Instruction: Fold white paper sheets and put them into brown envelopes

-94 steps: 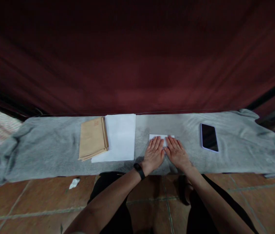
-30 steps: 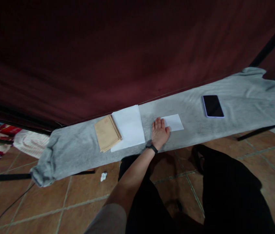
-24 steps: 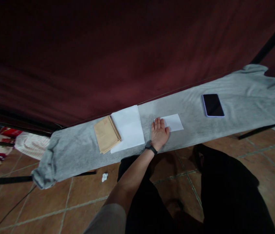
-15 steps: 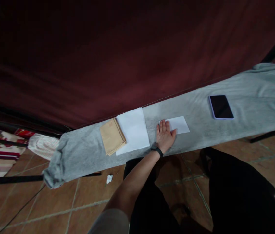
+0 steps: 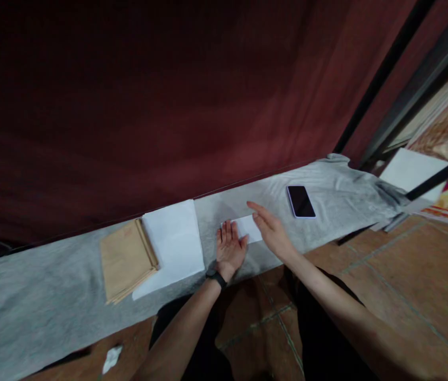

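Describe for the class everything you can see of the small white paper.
The small white paper looks plain and rectangular, and lies flat, slightly slanted, on the grey cloth. The left hand covers its left end; the right hand hides part of its right end, though whether it touches is unclear. Whether it is folded cannot be told.

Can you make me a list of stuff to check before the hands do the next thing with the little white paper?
1. Little white paper lying on the gray cloth: ok.
2. Left hand at the paper's left end: ok.
3. Right hand touching the paper: cannot tell; it's at the right end, but maybe lifted.
4. Phone away from the paper: ok, there's cloth between them.
5. Brown envelopes off the big white sheets: not ok, they overlap a bit.
6. Underside of the little paper blank: cannot tell, it's hidden.
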A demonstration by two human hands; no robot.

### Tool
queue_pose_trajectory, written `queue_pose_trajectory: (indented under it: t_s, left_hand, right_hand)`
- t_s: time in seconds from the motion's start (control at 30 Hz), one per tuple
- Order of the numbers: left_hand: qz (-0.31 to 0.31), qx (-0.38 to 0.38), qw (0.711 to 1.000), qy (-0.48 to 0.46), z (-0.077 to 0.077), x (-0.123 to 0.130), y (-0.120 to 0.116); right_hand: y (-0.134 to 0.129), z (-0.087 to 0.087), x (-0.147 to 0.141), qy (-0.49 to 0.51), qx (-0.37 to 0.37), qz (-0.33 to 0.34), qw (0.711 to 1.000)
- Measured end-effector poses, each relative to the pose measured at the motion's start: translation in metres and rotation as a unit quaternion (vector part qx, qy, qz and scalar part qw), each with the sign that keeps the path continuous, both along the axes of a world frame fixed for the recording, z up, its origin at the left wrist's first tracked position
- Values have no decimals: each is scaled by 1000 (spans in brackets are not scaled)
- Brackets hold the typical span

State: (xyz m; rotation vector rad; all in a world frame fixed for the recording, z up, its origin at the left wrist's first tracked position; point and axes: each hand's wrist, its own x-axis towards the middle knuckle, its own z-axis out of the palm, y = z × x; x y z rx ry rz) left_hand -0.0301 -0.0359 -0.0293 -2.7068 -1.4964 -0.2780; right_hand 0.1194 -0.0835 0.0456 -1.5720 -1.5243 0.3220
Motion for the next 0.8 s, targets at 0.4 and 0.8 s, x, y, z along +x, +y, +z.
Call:
queue_pose_trajectory:
  t_s: [0.4,0.8]
  left_hand:
    - [2,-45,999,16,2,-5,1]
    - [30,0,1000,-2,6,-21,4]
  right_hand:
    - [11,-87,-12,-289,-100,35,952]
    - [5,-97,21,-353,-73,-21,933]
